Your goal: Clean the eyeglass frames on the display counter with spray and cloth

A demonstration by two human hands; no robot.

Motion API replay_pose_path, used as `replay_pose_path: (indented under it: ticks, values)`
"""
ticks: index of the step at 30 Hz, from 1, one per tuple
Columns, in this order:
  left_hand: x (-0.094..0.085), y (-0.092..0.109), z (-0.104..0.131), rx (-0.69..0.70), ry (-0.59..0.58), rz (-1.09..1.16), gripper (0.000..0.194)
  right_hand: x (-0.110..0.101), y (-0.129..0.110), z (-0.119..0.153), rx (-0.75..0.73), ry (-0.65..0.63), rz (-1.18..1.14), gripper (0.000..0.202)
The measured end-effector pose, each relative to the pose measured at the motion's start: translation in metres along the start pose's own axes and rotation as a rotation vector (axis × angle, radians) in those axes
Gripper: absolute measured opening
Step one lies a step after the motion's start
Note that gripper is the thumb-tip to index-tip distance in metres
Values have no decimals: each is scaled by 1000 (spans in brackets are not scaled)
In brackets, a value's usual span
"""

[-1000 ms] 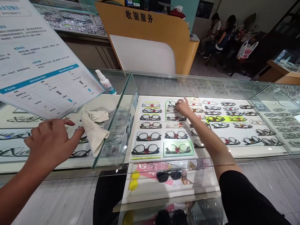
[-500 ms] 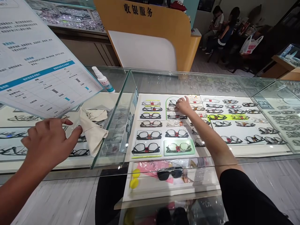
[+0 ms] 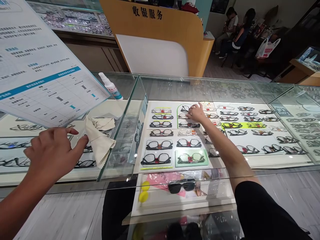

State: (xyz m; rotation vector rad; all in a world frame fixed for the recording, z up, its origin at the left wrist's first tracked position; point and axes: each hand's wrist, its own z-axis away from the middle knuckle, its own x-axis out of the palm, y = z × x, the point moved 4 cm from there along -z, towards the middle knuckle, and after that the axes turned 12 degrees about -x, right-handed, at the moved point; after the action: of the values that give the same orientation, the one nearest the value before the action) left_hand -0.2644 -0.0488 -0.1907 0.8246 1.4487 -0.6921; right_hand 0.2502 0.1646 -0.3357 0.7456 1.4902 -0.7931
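My left hand point(image 3: 53, 150) is over the glass counter at the left, its fingers loosely bent and the thumb apart, with nothing in it. Just beyond its thumb lies a crumpled cream cleaning cloth point(image 3: 100, 140) with a zigzag edge. My right hand point(image 3: 197, 113) reaches into the display, thumb and fingers drawn together at a pair of dark-framed eyeglasses point(image 3: 185, 108) in the back row. That pair sits slightly tilted, and the fingers hide its right side. Rows of eyeglasses point(image 3: 188, 142) lie around the hand, one pair on a green card point(image 3: 180, 163).
A printed price sheet point(image 3: 50, 83) stands at the left beside a white spray bottle point(image 3: 111, 87). A glass divider point(image 3: 120, 123) rises between the counter sections. Sunglasses point(image 3: 181, 186) lie in a lower white tray point(image 3: 160, 208). People point(image 3: 231, 25) sit at the back right.
Both hands stay almost where they were. The whole view has shifted very slightly, and the eyeglasses at the right hand look the same.
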Motion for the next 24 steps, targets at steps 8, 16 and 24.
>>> replay_pose_path:
  ticks: [8,16,24]
  values:
    - [0,2,1,5,-1,-20,98,0,7,-10,34,-9,8,55]
    - [2,2,-2,-43,16,-106,89,10,6,-21,18,-66,34,63]
    - [4,1,-4,-47,55,-108,90,8,-1,-22,43,-79,36,67]
